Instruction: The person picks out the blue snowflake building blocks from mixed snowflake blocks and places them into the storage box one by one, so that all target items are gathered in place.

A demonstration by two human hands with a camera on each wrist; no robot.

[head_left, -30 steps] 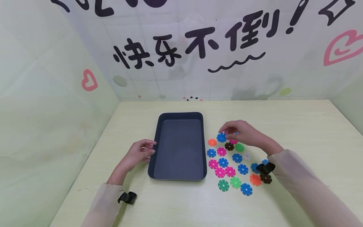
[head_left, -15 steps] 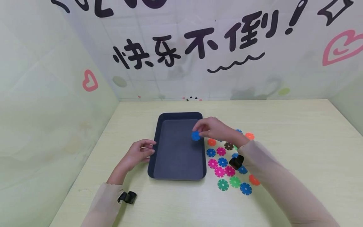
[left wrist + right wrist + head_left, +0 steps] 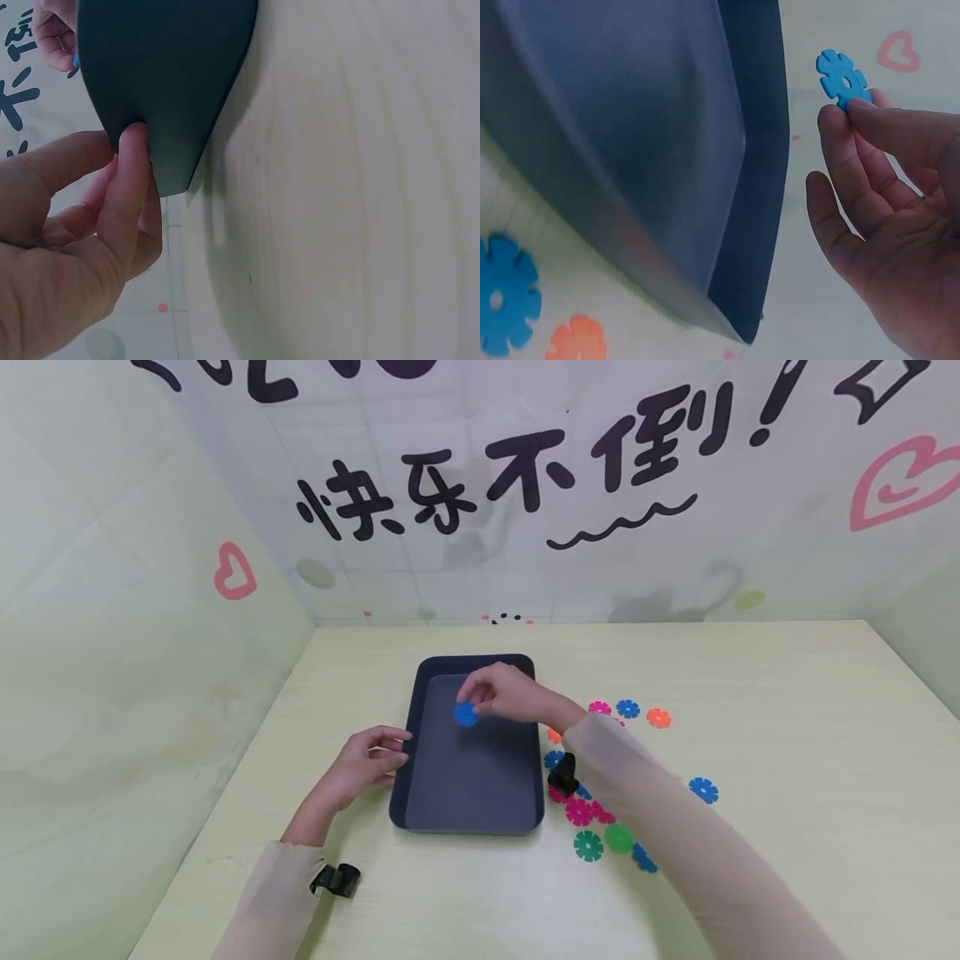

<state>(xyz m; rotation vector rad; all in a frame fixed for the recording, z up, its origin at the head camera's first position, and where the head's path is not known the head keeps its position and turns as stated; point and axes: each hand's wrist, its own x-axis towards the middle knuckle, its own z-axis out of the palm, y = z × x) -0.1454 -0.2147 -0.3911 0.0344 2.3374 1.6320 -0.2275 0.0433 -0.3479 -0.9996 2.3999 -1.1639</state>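
Your right hand [image 3: 501, 693] pinches notched blue plastic disc [image 3: 466, 714] above tray [image 3: 471, 822]; left hand [image 3: 363, 766] grips tray's smooth dark rim.

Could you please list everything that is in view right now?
tray: one, dark blue, middle of the table, nothing lying in it.
held disc: one, blue, pinched above the tray.
loose discs: a scatter, blue, pink, green and orange, on the table right of the tray; some hidden by the arm.
table: one, pale wood.
wall: white, black writing, pink hearts.
left hand: holds the tray's left rim.
right hand: fingers pinch the held disc.
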